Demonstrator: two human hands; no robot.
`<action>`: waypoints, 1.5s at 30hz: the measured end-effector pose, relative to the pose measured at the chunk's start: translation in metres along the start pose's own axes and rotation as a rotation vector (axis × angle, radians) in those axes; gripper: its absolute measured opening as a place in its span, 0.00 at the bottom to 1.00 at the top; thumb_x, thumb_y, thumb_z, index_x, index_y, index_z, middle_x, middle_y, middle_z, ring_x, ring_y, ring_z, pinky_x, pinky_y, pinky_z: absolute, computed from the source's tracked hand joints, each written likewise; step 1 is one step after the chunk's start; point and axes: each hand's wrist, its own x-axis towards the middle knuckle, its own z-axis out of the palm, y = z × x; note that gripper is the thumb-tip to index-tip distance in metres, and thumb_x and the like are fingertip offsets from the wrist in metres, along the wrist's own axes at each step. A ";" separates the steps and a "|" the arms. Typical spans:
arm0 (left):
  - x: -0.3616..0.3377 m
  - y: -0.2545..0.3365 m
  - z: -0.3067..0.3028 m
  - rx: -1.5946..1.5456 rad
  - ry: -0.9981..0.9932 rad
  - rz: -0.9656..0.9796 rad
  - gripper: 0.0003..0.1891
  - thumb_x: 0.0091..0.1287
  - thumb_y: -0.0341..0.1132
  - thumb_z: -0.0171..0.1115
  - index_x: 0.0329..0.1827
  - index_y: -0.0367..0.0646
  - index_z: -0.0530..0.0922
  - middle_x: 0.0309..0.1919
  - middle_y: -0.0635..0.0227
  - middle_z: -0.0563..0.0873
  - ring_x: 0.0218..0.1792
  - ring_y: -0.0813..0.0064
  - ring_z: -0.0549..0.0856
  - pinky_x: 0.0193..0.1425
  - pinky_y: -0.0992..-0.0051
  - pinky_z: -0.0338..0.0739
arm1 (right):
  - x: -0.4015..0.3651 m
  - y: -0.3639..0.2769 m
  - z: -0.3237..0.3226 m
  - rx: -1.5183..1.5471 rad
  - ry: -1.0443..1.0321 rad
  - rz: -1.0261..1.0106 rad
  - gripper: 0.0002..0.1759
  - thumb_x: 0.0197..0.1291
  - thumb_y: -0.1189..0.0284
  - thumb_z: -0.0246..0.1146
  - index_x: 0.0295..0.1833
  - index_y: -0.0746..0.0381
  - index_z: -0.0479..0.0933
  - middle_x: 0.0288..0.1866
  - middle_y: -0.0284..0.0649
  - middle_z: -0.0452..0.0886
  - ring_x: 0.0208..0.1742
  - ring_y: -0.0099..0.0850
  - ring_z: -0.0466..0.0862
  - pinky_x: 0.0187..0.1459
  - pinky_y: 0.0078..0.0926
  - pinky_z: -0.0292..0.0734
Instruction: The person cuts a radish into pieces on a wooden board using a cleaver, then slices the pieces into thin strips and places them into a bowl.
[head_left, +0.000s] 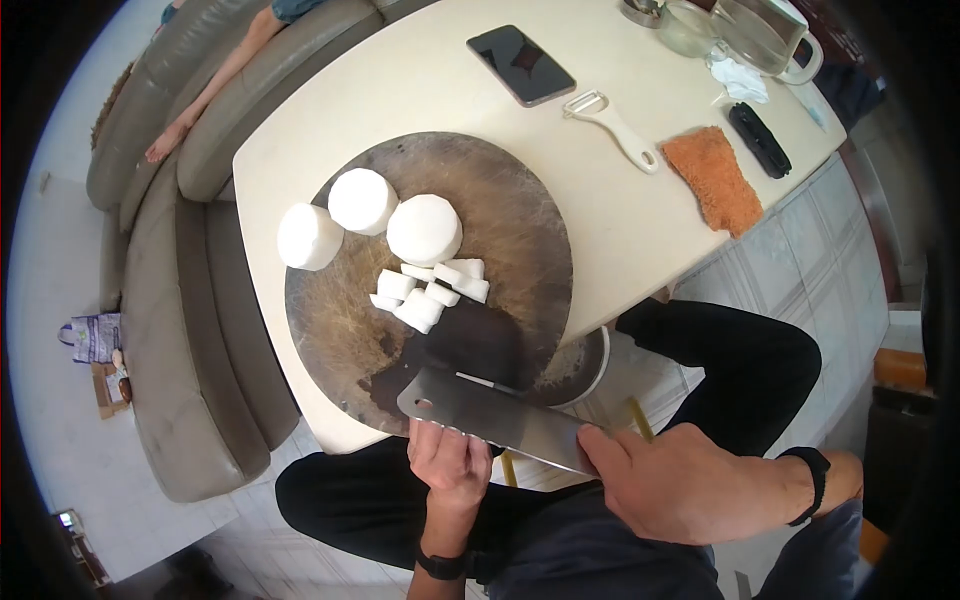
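My right hand (pixel 680 485) grips a cleaver (pixel 500 420) at its handle end. The broad blade lies slantwise over the near edge of a round wooden chopping board (pixel 500 210). Close under the blade is my left hand (pixel 450 465), its fingers curled and their tips partly hidden, so what they hold cannot be made out. Three thick white rounds, seemingly peeled radish (pixel 424 229), sit on the board's far left part. Nearer me lies a small heap of cut white chunks (pixel 418 311). A thin white sliver (pixel 488 381) shows just beyond the blade.
The table (pixel 340 90) also carries a phone (pixel 521 65), a white peeler (pixel 615 130), an orange cloth (pixel 712 180), a black case (pixel 760 140) and a glass jug (pixel 760 35). Below the board's right edge is a bowl (pixel 585 365). Another person's leg (pixel 225 80) rests on the grey sofa (pixel 190 350).
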 end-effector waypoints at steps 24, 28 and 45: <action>-0.003 0.001 0.002 -0.020 0.015 -0.050 0.10 0.50 0.16 0.66 0.36 0.31 0.82 0.39 0.53 0.83 0.39 0.50 0.84 0.47 0.61 0.80 | 0.048 0.005 0.013 -0.049 0.054 -0.022 0.20 0.58 0.77 0.59 0.53 0.76 0.66 0.25 0.49 0.78 0.21 0.44 0.82 0.21 0.39 0.73; 0.004 0.006 0.005 -0.048 0.064 -0.040 0.08 0.52 0.17 0.64 0.34 0.32 0.79 0.37 0.54 0.82 0.39 0.52 0.82 0.49 0.62 0.78 | 0.036 0.010 0.013 -0.028 0.077 0.004 0.12 0.55 0.78 0.60 0.42 0.73 0.68 0.27 0.54 0.79 0.23 0.42 0.84 0.22 0.35 0.77; -0.001 0.003 0.004 -0.031 0.022 -0.040 0.14 0.46 0.13 0.57 0.37 0.30 0.81 0.36 0.51 0.82 0.35 0.50 0.82 0.44 0.61 0.79 | 0.021 0.005 0.005 0.014 0.040 -0.033 0.14 0.52 0.79 0.63 0.39 0.76 0.68 0.22 0.53 0.78 0.22 0.43 0.84 0.20 0.35 0.75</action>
